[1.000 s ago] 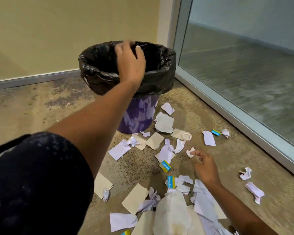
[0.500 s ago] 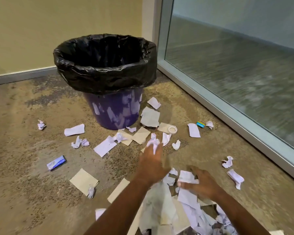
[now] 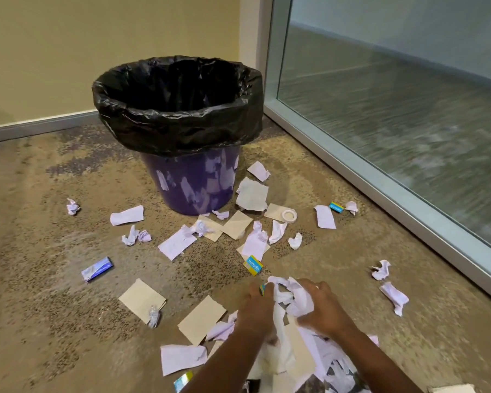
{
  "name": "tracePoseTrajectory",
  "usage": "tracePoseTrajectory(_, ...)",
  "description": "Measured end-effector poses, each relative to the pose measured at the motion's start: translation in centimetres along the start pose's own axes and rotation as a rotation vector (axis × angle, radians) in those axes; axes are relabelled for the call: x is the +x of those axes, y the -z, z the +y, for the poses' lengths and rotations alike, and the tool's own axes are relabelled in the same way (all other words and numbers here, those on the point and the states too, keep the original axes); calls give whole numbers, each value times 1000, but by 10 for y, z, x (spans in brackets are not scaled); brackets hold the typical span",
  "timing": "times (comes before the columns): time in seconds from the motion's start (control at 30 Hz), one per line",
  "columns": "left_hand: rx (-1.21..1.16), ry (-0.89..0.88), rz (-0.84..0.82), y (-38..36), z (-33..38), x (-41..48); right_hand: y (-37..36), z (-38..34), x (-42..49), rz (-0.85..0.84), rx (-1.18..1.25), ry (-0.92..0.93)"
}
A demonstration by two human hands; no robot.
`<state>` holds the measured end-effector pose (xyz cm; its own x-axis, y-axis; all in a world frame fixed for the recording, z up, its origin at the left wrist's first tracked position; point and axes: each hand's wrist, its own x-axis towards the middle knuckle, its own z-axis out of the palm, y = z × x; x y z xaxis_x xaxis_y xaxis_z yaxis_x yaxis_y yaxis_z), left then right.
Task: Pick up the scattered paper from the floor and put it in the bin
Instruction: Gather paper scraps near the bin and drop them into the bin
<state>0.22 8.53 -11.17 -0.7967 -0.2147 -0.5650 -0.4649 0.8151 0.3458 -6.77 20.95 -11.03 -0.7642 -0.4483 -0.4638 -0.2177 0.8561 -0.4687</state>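
Head view: left hand [image 3: 255,310] and right hand [image 3: 325,312] both clenched on one wad of crumpled white paper [image 3: 291,296], low over the floor [image 3: 40,307] near bottom centre. Purple bin [image 3: 193,185] with black liner [image 3: 179,123] stands upright beyond them, well apart from the hands. Loose scraps lie between bin and hands, plus a tape roll [image 3: 289,215].

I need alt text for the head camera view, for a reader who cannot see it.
Two bare hands, left hand and right hand, gather a bunch of crumpled white paper above a littered floor. Behind stands a purple bin with a black liner, beside a glass wall.
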Motion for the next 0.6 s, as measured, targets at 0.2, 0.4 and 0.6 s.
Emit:
tracePoseTrajectory(0.2, -406, -8, 137, 7, -8, 3, 10, -5, 5, 136, 88, 77)
tracePoseTrajectory(0.4, -577, -146, 383, 49, 0, -3, 38, -18, 4, 425, 197, 170)
tracePoseTrajectory(0.6, -730, -259, 612, 119, 17, -25, 74, -47, 9, 709, 436, 218)
